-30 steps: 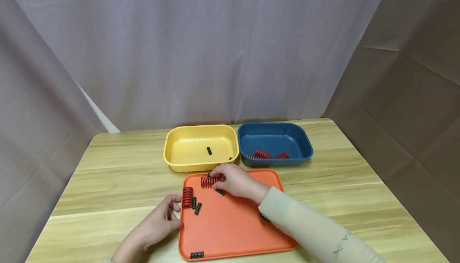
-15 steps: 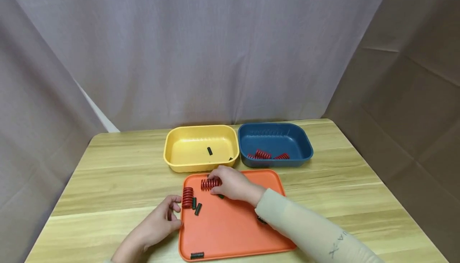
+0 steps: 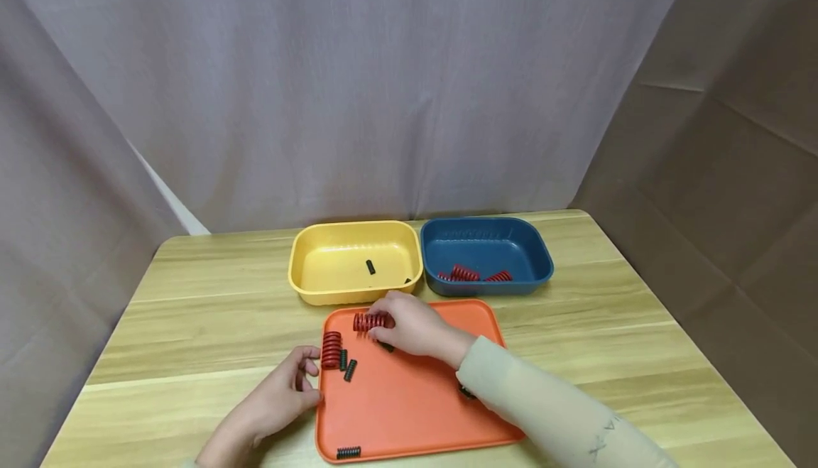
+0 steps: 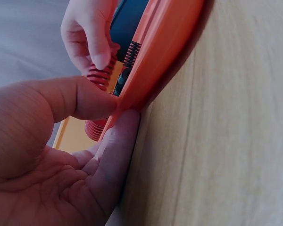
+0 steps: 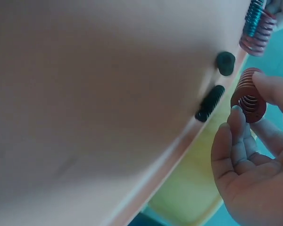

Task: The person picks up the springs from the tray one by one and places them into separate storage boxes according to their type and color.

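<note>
Behind the pale yellow, wood-grained table point(image 3: 192, 326), a mauve-grey fabric curtain point(image 3: 307, 84) was hung. A narrow white wedge point(image 3: 167, 191) was exposed above the table's far left corner; its right edge was flanked by creased brown fabric point(image 3: 722, 205).

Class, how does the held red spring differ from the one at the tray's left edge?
The right hand pinches the held spring; the edge spring lies on the tray. In the head view, the held spring runs sideways, the edge spring front to back. Both are red.
</note>
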Tool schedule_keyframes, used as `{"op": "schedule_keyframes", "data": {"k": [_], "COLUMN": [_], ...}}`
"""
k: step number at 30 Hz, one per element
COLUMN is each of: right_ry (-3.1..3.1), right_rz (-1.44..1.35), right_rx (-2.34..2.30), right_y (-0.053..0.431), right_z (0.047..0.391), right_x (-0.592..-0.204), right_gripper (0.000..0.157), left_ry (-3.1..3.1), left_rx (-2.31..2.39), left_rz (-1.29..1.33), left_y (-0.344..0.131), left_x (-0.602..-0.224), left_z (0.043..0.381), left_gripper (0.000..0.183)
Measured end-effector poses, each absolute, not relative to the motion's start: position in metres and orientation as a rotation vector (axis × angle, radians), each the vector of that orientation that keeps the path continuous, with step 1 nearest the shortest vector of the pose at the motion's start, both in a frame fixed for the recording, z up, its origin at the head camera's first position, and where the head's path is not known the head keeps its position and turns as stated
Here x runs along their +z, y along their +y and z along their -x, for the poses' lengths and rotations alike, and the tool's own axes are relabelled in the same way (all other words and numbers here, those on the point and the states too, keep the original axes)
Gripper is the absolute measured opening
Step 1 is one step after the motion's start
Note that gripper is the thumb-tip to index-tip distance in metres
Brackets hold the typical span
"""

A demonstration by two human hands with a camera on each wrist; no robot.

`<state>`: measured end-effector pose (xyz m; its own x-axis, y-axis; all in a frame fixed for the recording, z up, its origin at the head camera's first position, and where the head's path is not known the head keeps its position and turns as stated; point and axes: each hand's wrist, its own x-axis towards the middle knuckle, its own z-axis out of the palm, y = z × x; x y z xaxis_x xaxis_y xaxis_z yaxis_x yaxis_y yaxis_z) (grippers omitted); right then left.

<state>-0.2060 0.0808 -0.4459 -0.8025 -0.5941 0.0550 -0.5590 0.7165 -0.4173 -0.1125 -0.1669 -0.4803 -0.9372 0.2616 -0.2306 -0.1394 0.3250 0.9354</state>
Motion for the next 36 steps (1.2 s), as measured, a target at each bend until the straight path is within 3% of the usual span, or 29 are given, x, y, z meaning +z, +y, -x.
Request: {"op": "schedule_keyframes", "data": {"k": [6,15,24,36], "right_ry": [2.840,2.891,3.034,3.142], "right_rz": [0.928,0.778,0.652,0.246], "right_rx": [-0.759,-1.010,-1.088,-1.074], "right_y": [0.098,0.138,0.182,0.234], "right_z": [0.207,0.219,0.233,0.258], "right_x": [-0.434,-0.417,-0.406,-0.415], "right_gripper": [0.024,0.032,0.029,0.037], "left_ry": [2.248,2.261,2.255,2.243], "left_rx": [1.653,1.641,1.642,1.650], "left_rz": [-0.107,-0.116,-0.109,-0.111], "left_y": [-0.167,-0.167,-0.166,-0.167], "left_x": [-0.479,-0.478,-0.478,-0.478], "left_z": [0.112,0.114,0.113,0.112], "left_gripper": [0.058,0.058,0.058,0.059]}}
